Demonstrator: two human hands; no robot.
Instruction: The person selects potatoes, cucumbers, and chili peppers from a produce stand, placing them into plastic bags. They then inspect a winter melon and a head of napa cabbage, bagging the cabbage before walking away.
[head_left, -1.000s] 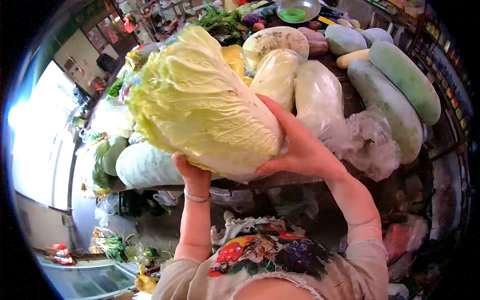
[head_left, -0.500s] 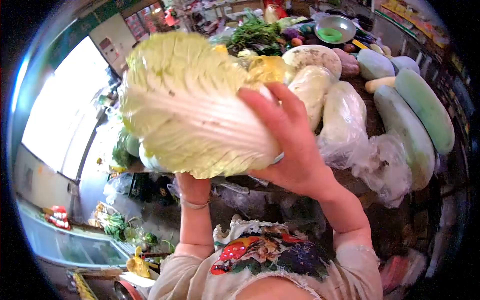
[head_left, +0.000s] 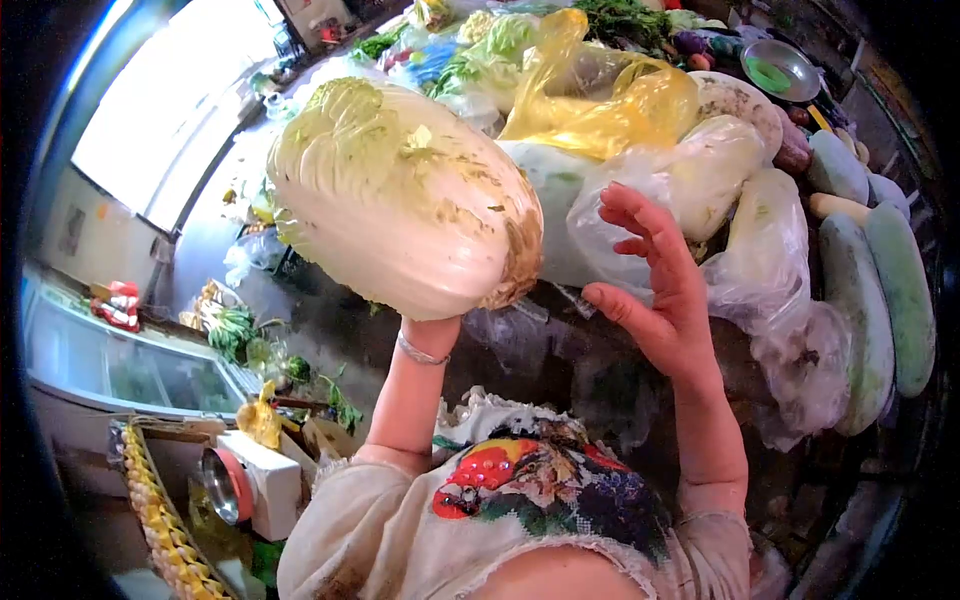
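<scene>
A large napa cabbage lies tilted in front of me, its leafy pale-green end to the upper left. Brown, dirty patches mark its stem end at the right. My left hand supports it from beneath; the cabbage hides the fingers, and a bracelet circles the wrist. Apart from the cabbage, to its right, my right hand is open, fingers spread and slightly curved, with nothing in it. Behind that hand is a large pale vegetable in a clear plastic bag.
A yellow plastic bag lies behind the cabbage. Long green winter melons and a metal bowl are at the right. A white scale stands lower left, near a glass-topped freezer. Leafy greens lie beyond.
My right hand has let go of the cabbage's stem end and moved right, opening. The cabbage has turned, showing its browned base. The view has shifted, so the stall's vegetables appear farther right.
</scene>
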